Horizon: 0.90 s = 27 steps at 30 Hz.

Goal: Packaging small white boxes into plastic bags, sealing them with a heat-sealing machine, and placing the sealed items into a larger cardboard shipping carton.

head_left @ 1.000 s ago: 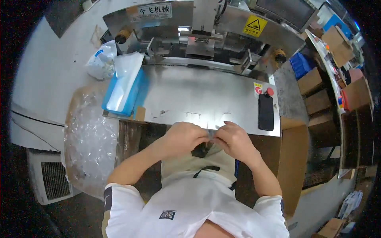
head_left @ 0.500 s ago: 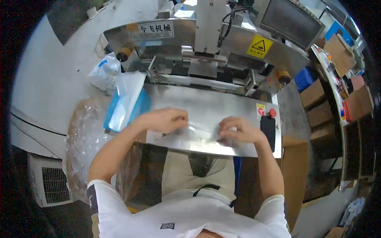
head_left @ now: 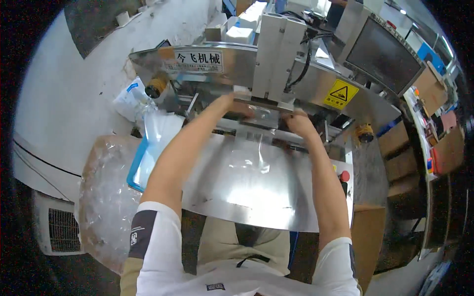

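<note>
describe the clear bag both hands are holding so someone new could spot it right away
Start at the steel machine behind the shiny worktable. Under its tall central head, the left hand and right hand hold a flat clear plastic bag at the slot. Unlike the loose bags stacked in the blue tray, it is stretched taut between two hands.

Flat steel bench (head_left: 256,197): polished metal, glossy, smooth; clear film bag (head_left: 264,116): thin shiny plastic; blue tray (head_left: 136,172): smooth plastic; brown carton (head_left: 368,237): matt cardboard; bulky sack (head_left: 101,212): crinkled transparent plastic.
</note>
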Each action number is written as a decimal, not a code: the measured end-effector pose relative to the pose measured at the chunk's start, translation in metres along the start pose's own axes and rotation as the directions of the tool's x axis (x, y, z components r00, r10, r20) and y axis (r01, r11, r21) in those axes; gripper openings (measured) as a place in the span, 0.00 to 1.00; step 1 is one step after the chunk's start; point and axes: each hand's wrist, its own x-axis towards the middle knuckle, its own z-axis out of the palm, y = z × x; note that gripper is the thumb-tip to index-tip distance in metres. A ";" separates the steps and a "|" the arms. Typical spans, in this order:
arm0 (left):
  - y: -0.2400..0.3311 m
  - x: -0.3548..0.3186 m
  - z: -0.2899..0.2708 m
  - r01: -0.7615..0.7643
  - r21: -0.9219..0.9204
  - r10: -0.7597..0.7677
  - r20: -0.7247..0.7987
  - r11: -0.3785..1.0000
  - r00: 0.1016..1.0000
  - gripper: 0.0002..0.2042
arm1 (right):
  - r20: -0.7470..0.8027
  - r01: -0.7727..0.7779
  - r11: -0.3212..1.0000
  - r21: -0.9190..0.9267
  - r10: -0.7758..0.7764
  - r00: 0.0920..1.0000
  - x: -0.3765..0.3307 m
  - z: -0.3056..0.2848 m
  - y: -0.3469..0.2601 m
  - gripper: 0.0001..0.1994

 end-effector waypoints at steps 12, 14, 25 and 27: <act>0.052 -0.215 0.191 0.084 0.570 0.204 -0.423 0.818 0.883 0.27 | -0.030 0.185 0.901 -0.393 -0.214 0.976 -0.041 0.040 -0.083 0.26; 0.053 -0.232 0.192 0.122 0.533 0.172 -0.468 0.837 0.867 0.29 | 0.030 0.175 0.915 -0.364 -0.177 0.984 -0.042 0.031 -0.103 0.27; 0.057 -0.243 0.201 0.153 0.507 0.181 -0.549 0.848 0.816 0.31 | -0.038 0.127 0.914 -0.385 -0.153 0.987 -0.036 0.041 -0.091 0.25; 0.057 -0.242 0.202 0.156 0.501 0.165 -0.539 0.852 0.826 0.31 | -0.027 0.109 0.918 -0.381 -0.129 0.991 -0.035 0.037 -0.088 0.24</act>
